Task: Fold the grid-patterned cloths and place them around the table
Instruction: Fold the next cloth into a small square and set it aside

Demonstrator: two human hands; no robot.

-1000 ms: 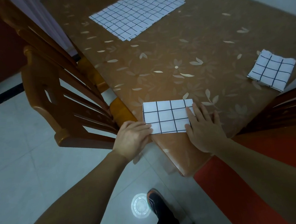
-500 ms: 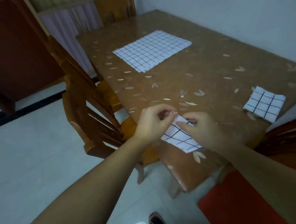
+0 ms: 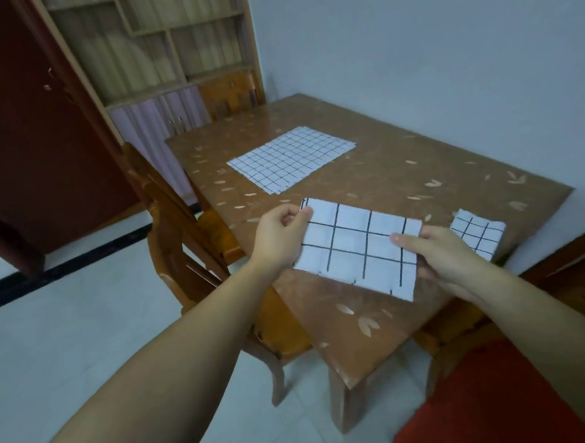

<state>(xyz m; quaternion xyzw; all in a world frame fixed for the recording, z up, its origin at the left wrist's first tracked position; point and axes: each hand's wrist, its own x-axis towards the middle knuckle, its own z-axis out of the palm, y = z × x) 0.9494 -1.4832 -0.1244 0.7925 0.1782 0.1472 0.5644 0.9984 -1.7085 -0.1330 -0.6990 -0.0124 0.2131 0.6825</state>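
The left hand (image 3: 280, 235) pinches the far-left corner of the half-folded grid cloth (image 3: 354, 251) while the right hand (image 3: 447, 259) grips its right edge, holding it stretched above the table's (image 3: 401, 173) near edge, seemingly to line up the next fold.

The room is dim and evenly lit with a cool, bluish-grey cast. The soft light leaves no hard shadows, only a faint darkening under the edge of the table (image 3: 401, 180) and a dull sheen on its brown top. The wide lens bends the dark door (image 3: 39, 134) and the shelf unit (image 3: 178, 50) near the left edge and stretches the forearms (image 3: 156, 366) in the lower corners. The black grid lines on the held cloth (image 3: 354, 248) read fairly crisp, while the shelf unit and the frame's edges look soft and slightly smeared.
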